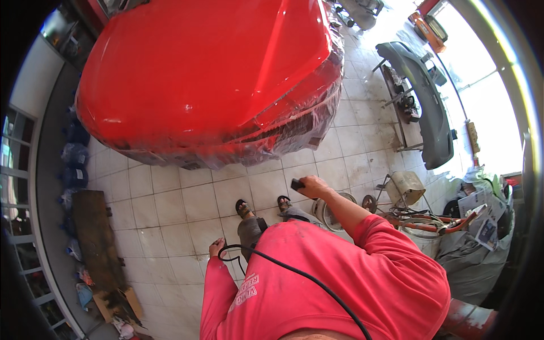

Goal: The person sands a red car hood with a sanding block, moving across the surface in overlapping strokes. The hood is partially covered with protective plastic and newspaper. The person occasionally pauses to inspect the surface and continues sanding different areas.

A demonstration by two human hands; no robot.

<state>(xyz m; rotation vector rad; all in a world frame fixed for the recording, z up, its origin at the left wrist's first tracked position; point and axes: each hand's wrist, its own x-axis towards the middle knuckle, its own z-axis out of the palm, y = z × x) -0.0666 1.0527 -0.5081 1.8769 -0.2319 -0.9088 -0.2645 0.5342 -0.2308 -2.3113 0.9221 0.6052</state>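
My right hand is stretched out in front of me, its fingers closed round a small black block-like object. Only one end of that object shows, so its exact kind is unclear. My left hand hangs low at my left side, next to a loop of black cable that runs down over my red shirt. Its fingers are too small and turned away to read. Ahead of both hands, and apart from them, is a glossy red car hood, with clear plastic film wrapped round the car's front.
A grey bumper rests on a stand at the right. Nearer are a wheeled frame with a beige container and a grey-covered heap. Blue water jugs and a dark board line the left wall. Tiled floor lies around my feet.
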